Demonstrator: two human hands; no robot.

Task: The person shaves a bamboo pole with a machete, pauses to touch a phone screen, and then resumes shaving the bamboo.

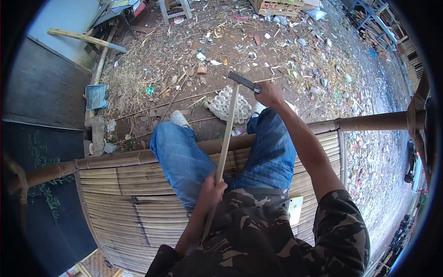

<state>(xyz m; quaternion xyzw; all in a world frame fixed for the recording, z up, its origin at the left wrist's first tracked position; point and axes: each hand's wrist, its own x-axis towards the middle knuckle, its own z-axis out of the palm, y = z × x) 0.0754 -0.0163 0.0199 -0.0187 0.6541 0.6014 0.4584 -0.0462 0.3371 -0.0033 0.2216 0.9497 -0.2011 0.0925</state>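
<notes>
A long pale bamboo strip (227,134) runs from my lap up and away between my knees. My left hand (212,192) is wrapped round its lower part, near my waist. My right hand (270,94) grips the handle of a dark, broad-bladed knife (242,81), whose blade lies across the far end of the strip. Behind the strip, an egg tray (227,106) rests on the ground between my feet.
I sit on a bamboo-slat bench (120,203) with a bamboo pole (115,160) along its edge. A phone (295,210) lies at my right hip. Litter covers the ground ahead; a blue basket (96,97) and wooden crate (279,8) stand there.
</notes>
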